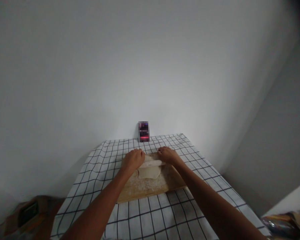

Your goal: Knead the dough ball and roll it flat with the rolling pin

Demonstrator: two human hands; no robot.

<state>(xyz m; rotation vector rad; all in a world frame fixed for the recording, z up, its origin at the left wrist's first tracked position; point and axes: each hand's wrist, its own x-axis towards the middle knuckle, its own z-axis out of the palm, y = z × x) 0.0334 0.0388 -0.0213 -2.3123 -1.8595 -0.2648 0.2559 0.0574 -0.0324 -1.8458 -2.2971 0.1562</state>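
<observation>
A floury rolling pin (152,163) lies crosswise over a flat sheet of dough (150,172). My left hand (135,158) is closed around the pin's left end, and my right hand (168,155) wraps its right end. Part of the dough shows on the near side of the pin, pale and thin. Under it is a wooden board (140,191) dusted with flour. My fingers curl over the far side of the pin, so the ends in my grip are mostly hidden.
The board rests on a table with a white checked cloth (90,180). A small upright device with a blurred screen (143,131) leans against the white wall behind. A cardboard box (30,213) stands low at the left, and a shiny package (282,225) at the lower right.
</observation>
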